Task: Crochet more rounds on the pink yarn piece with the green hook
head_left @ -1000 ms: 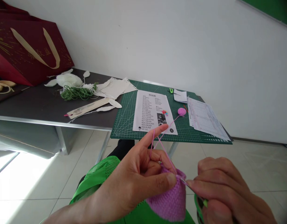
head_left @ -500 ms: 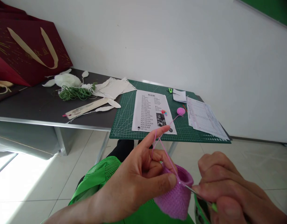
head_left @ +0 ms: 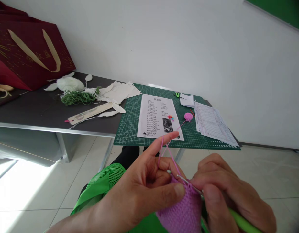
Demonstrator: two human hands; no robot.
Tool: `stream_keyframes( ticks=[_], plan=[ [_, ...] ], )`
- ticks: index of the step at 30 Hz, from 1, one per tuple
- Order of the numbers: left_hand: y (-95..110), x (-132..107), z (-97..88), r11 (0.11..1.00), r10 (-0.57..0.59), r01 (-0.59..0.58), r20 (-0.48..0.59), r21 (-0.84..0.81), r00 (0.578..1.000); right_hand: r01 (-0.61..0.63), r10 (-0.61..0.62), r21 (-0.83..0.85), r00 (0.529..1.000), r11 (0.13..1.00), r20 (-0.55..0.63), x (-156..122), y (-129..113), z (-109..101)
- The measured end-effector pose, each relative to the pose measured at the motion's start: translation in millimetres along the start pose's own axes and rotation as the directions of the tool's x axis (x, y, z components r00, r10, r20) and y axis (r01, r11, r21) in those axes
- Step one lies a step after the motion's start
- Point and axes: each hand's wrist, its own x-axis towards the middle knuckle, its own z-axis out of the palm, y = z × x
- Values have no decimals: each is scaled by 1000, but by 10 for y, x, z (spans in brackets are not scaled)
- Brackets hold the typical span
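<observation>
A pink-purple crochet piece (head_left: 181,210), cup-shaped, is pinched at its upper edge between the thumb and fingers of my left hand (head_left: 144,181). Pink yarn (head_left: 172,157) loops round the raised left index finger and runs down to the stitches. My right hand (head_left: 227,187) grips a crochet hook (head_left: 243,221) with a green handle. The hook's metal tip passes through the edge of the piece and pokes out beside the working yarn. A pink yarn ball (head_left: 188,116) lies on the green cutting mat (head_left: 130,129), its strand leading toward my left hand.
A printed pattern sheet (head_left: 151,113) lies on the mat, with small coloured markers (head_left: 171,117) on it. Filled-in forms (head_left: 212,124) are to the right. Leftward are green yarn (head_left: 79,97), white leaf-shaped pieces (head_left: 119,107), a ruler-like strip (head_left: 88,113) and a dark red bag (head_left: 30,51).
My right hand has moved left and turned, pushing the hook further through the edge so that its tip now shows beyond it. The crochet piece has tilted, hiding its opening.
</observation>
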Motion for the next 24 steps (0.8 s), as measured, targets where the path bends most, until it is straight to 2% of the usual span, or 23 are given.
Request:
stream_keyframes(
  ticks=[3, 7, 9, 13, 19, 22, 24],
  plan=[
    [-16, -12, 40, 999, 26, -24, -51, 43, 998, -77, 81, 35, 990, 996, -112, -34, -11, 80],
    [-32, -4, 141, 992, 84, -69, -142, 106, 986, -70, 71, 13, 982, 997, -175, -56, 12, 124],
    [-53, 11, 185, 989, 104, -77, -222, 130, 969, -19, 14, -29, 987, 999, -158, -60, 33, 114],
    [-134, 45, 242, 990, 116, -81, -345, 114, 931, 95, -102, -153, 994, 984, -41, -59, 58, 85],
    [-254, 65, 292, 975, 219, -178, -452, 131, 865, 113, -134, -305, 990, 946, -46, -89, 116, 149],
    [-249, 71, 225, 980, 196, -194, -408, 47, 892, 166, -180, -284, 983, 944, -23, -113, 211, 139],
    [-208, 71, 154, 991, 119, -131, -345, -12, 931, 211, -224, -249, 974, 945, -26, -129, 275, 119]
  ],
)
